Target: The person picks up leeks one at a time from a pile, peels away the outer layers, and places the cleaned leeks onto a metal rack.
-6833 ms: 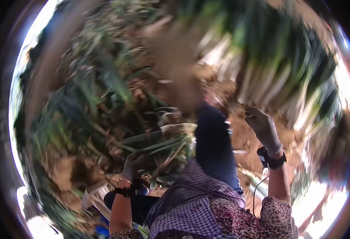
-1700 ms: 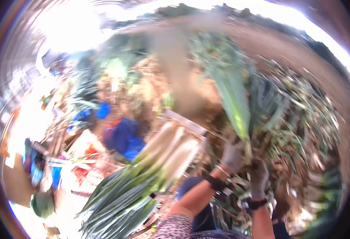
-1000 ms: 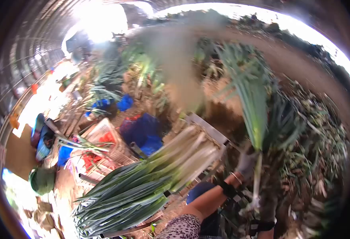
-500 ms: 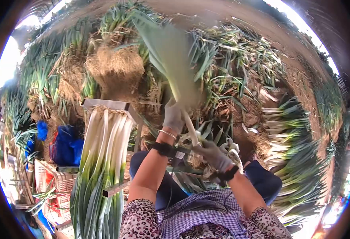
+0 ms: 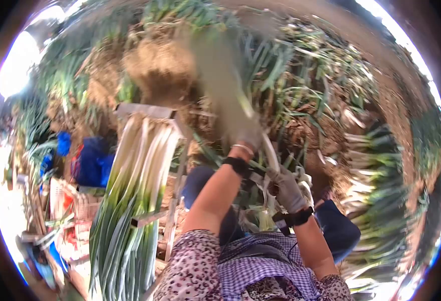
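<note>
Leek under handling: one long leek with white shaft and pale green leaves (image 5: 269, 150) is held just right of the grey metal rack (image 5: 147, 111), which carries a bundle of trimmed white-and-green leeks (image 5: 135, 185). Its long axis slants steeply. The root end is low and away from the rack. The leaf end is high, leaning back toward the rack's top, where it blurs.

Left hand (image 5: 250, 138), pale-gloved with a black wrist strap, sits higher on the stalk, about where shaft meets leaves. Its fingers appear wrapped round the stalk, though blur softens the detail. Right hand (image 5: 286, 188), grey-gloved, sits lower and farther from the rack, fingers curled onto the white shaft. It is the hand nearer the root end.

Left forearm rises bare and steep. Right forearm angles in from the side away from the rack, wrist bent inward. Behind the rack lies a heap of soil-caked untrimmed leeks (image 5: 300, 75).
</note>
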Action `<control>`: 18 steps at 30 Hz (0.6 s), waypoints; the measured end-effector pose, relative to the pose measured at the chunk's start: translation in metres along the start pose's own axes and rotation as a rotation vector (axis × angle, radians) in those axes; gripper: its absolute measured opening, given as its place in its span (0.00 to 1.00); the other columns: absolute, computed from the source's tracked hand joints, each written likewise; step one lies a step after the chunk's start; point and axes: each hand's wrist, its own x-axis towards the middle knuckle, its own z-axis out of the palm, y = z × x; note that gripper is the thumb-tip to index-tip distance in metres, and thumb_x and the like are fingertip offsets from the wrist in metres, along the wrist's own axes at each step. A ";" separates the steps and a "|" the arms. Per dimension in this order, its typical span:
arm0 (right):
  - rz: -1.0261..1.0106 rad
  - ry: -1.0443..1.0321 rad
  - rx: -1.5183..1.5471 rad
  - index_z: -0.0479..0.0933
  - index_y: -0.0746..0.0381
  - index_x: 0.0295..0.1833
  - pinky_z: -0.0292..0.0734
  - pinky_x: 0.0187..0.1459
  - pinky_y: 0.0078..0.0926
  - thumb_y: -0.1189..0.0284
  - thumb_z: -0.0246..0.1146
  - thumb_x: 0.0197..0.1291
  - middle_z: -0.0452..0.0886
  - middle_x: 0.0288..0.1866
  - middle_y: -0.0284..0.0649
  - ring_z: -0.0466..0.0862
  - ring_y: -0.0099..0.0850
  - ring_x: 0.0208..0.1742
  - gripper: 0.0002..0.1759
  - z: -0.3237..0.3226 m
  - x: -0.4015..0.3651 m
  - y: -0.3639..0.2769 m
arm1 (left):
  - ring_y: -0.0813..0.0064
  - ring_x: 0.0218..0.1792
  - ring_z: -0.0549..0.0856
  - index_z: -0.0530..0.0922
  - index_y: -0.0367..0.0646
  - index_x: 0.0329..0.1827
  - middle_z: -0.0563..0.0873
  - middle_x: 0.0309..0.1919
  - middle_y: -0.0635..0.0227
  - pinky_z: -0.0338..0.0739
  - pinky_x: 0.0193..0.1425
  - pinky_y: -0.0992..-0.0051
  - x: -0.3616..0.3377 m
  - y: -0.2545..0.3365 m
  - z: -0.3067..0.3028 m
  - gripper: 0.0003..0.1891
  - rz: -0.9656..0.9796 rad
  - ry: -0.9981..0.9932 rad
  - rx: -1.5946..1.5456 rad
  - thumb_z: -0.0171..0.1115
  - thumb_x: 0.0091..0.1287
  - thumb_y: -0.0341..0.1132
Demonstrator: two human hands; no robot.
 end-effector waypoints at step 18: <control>-0.638 0.293 -1.077 0.70 0.63 0.66 0.77 0.57 0.28 0.74 0.64 0.62 0.79 0.57 0.44 0.80 0.33 0.58 0.26 -0.084 -0.002 0.071 | 0.69 0.53 0.81 0.72 0.35 0.60 0.82 0.49 0.59 0.76 0.62 0.70 -0.093 -0.033 0.016 0.17 0.138 -0.727 0.090 0.46 0.78 0.38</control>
